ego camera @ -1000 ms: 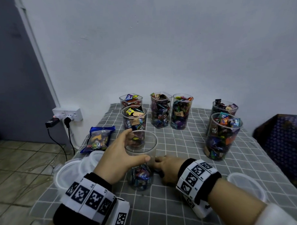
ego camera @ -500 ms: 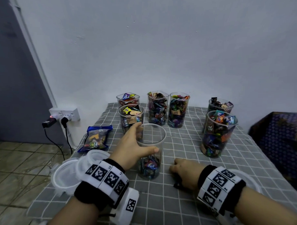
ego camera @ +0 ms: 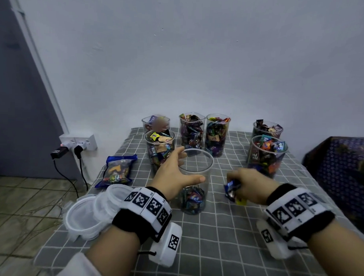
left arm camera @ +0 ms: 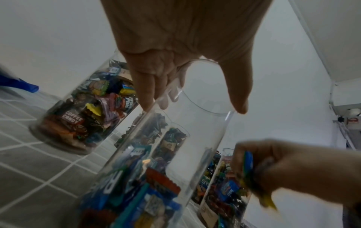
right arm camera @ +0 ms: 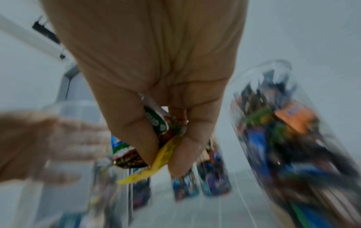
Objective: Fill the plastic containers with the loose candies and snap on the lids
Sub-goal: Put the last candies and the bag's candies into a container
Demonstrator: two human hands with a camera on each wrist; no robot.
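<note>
1. Clear plastic container [ego camera: 195, 180] sits mid-surface, only the bottom filled with candies; left hand [ego camera: 173, 175] has its grip clamped round it.
2. Right wrist view shows right hand [right arm camera: 156, 108] pinching wrapped candies [right arm camera: 156, 138]; head view mostly hides them.

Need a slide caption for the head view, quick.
Left hand steadies a part-filled container while right hand lifts a fistful of candies.

Tablecloth [ego camera: 225, 232] grey with white grid lines. Container [ego camera: 195, 171] clear — blue, red, teal wrappers at bottom. Candy bag [ego camera: 117, 170] blue. Wristbands [ego camera: 147, 207] black, white tags with black square codes. Lids [ego camera: 85, 215] translucent white. Wall [ego camera: 200, 56] pale grey.
</note>
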